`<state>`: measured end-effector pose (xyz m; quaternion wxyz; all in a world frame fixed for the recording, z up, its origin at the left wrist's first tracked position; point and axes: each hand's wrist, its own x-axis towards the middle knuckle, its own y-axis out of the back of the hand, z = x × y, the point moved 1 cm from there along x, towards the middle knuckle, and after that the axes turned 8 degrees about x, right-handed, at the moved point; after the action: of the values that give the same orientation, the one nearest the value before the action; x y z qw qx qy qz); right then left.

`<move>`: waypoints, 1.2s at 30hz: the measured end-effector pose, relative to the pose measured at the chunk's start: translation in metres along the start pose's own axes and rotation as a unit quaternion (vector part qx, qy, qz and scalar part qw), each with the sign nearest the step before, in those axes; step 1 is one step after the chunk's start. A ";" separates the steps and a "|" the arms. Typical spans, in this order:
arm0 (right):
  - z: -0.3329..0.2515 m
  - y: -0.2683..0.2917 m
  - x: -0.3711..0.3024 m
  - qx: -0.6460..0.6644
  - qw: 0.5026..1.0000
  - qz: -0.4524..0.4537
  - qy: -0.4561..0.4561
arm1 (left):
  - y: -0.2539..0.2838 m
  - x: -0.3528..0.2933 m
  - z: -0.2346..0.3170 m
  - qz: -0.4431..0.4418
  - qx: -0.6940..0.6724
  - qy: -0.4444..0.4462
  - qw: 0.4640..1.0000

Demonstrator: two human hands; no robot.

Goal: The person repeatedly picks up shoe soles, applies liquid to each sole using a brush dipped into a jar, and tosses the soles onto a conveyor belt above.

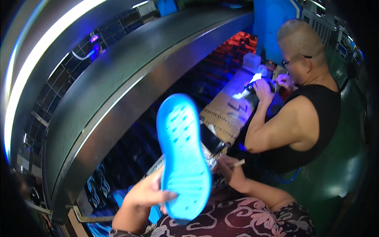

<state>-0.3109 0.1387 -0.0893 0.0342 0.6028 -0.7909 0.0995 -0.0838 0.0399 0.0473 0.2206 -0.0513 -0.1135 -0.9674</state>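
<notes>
A bright blue shoe sole (183, 158) stands upright in front of me, its ridged and dimpled face lit strongly. My left hand (150, 191) is closed around its lower left edge, the thumb lying on the face near the heel. To the right of the sole, my right hand (233, 173) is closed on a thin stick-like tool with a pale handle (239, 162). The tool's working end is hidden, so I cannot tell its kind. Close to that hand lies something crinkled and whitish (210, 161), partly behind the sole.
A dark conveyor belt (118, 67) with a metal side rail curves across the left. Cardboard (225, 110) covers the work surface, bearing a black phone-like slab (212, 139). On the right, a co-worker (300, 106) handles a dark item under violet light. Blue soles (98, 185) lie lower left.
</notes>
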 end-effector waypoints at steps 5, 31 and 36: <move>-0.010 0.031 0.008 -0.024 0.999 0.025 0.028 | 0.074 0.261 0.040 0.029 -0.267 0.020 0.963; 0.041 -0.039 0.010 0.106 0.984 -0.095 -0.110 | -0.030 -0.401 -0.176 0.557 0.333 0.535 0.541; 0.034 -0.053 -0.006 0.101 0.984 -0.064 -0.134 | -0.025 -0.404 -0.186 0.489 0.410 0.542 0.547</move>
<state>-0.2563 0.1240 -0.1179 -0.1268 0.6604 -0.7340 0.0946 0.2586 0.1845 -0.1986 0.6762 0.5309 -0.3144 -0.4025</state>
